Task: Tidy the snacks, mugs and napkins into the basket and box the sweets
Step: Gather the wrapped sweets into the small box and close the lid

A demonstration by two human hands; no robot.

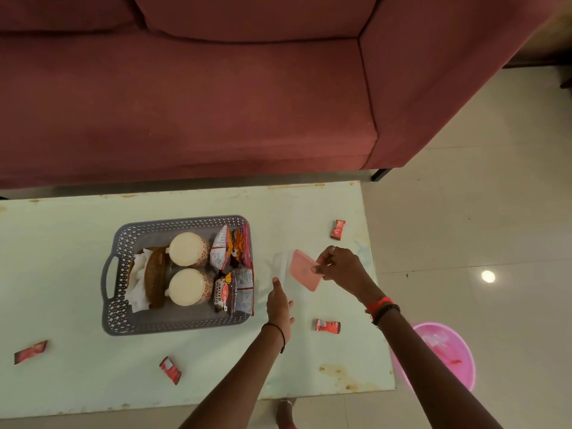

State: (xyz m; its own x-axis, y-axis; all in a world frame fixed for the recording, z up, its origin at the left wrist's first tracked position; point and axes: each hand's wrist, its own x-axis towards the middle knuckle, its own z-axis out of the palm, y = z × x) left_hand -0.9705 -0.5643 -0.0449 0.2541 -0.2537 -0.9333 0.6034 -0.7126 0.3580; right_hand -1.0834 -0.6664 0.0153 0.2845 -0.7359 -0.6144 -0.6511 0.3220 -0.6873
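A grey perforated basket (173,323) on the glass table holds two white mugs (188,249), snack packets (235,274), a wicker holder and white napkins (137,280). Just right of it stands a clear plastic box (282,267). My right hand (339,267) pinches its pink lid (305,274), tilted over the box. My left hand (278,305) rests against the box's near side. Several red sweets lie loose on the table: one far right (338,229), one near my right wrist (327,325), one front centre (170,370), one front left (30,352).
A maroon sofa (216,94) runs along the table's far edge. A pink bucket (445,354) sits on the tiled floor at the table's right front corner. My foot (286,413) shows under the near edge of the glass table (62,274).
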